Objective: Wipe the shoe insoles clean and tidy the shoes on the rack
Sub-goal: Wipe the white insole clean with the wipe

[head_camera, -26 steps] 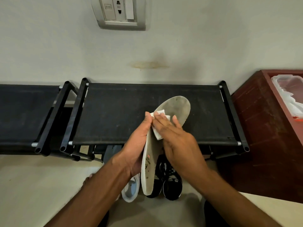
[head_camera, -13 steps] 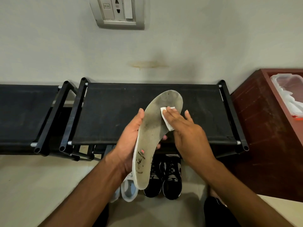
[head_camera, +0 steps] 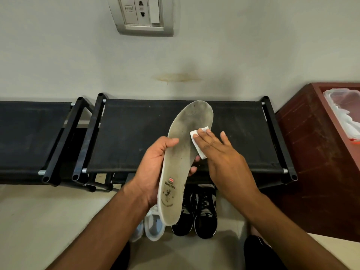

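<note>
Above the rack [head_camera: 136, 137], left hand [head_camera: 153, 168] grips the insole [head_camera: 181, 162]; right hand [head_camera: 220, 154], fingers flat, presses a wipe [head_camera: 196, 141]. Grime seemingly remains toeward, so stroke firmly there.

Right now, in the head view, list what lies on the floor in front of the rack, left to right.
White shoes → black sneakers → red-brown cabinet. The insole, held in the left hand, hangs over the gap between the two pairs.
</note>
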